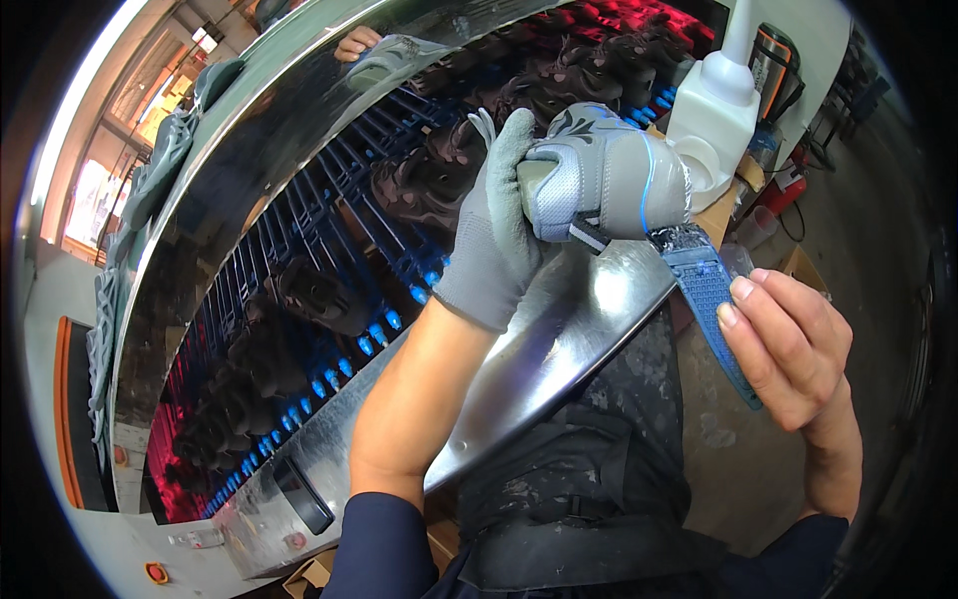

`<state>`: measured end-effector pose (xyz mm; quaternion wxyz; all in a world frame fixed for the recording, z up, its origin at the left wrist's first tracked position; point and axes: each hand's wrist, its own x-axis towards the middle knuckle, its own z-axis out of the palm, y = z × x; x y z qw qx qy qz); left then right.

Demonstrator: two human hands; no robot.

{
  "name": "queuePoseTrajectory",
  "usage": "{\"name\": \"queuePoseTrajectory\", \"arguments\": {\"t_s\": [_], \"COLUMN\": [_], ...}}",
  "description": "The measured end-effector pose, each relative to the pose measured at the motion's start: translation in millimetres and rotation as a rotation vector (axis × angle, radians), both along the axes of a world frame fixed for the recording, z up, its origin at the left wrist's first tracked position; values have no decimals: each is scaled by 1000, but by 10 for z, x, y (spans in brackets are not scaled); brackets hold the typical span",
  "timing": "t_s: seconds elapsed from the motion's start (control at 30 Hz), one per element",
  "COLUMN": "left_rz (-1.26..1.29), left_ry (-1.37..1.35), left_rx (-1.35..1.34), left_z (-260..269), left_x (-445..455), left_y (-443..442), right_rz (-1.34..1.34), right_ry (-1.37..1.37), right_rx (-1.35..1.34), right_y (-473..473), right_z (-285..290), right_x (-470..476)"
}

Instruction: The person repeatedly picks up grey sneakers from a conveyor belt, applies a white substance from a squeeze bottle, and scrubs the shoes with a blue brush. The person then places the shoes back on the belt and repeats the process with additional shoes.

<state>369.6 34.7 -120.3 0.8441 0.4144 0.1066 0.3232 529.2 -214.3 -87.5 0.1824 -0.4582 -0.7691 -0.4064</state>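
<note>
My left hand [498,217], in a grey glove, grips a grey shoe upper [599,176] stretched over a last. A blue line runs along the upper, and its underside edge looks wet and whitish. My bare right hand [797,337] holds a blue plastic brush [703,299] by its textured handle. The dark bristles touch the lower edge of the upper near one end. Just beyond the upper stands a white plastic bottle [715,112] with a long nozzle.
A conveyor of blue rods [352,202] carries several dark shoe uppers [318,296] under a curved metal hood [224,247]. A steel ledge [554,337] runs before me. Grey pieces [161,165] lie along the hood's top. A thermos [771,67] and fire extinguisher [782,191] are at right.
</note>
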Motion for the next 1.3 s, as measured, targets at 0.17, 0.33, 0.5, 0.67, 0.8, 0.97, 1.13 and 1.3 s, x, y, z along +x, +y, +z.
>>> {"name": "queuePoseTrajectory", "arguments": {"t_s": [0.17,0.33,0.5,0.67,0.8,0.97,1.13,1.3], "left_rz": [-417,-409,-88,-137,-204,-231,-270,-276], "left_ry": [-405,-496,-246,-166,-130,-123,-112,-112], "left_rx": [-215,-343,-330,-384,-442,-491,-523,-525], "left_z": [-504,-633,-656,-1245,-1529,-1690,-1804,-1834], "left_x": [-3,-99,-210,-400,-468,-568,-613,-691], "left_y": [487,282,-360,-259,-227,-136,-88,-48], "right_rz": [0,20,468,387,323,79,369,488], "right_ry": [29,676,1458,2062,1865,1012,1056,1569], "right_rx": [-33,-85,-266,-20,97,262,-79,-429], "right_y": [30,-47,176,800,966,946,353,551], "right_z": [-164,-310,-842,-1127,-1050,-1127,-1265,-1041], "right_x": [135,373,-200,50,317,17,-729,-456]}}
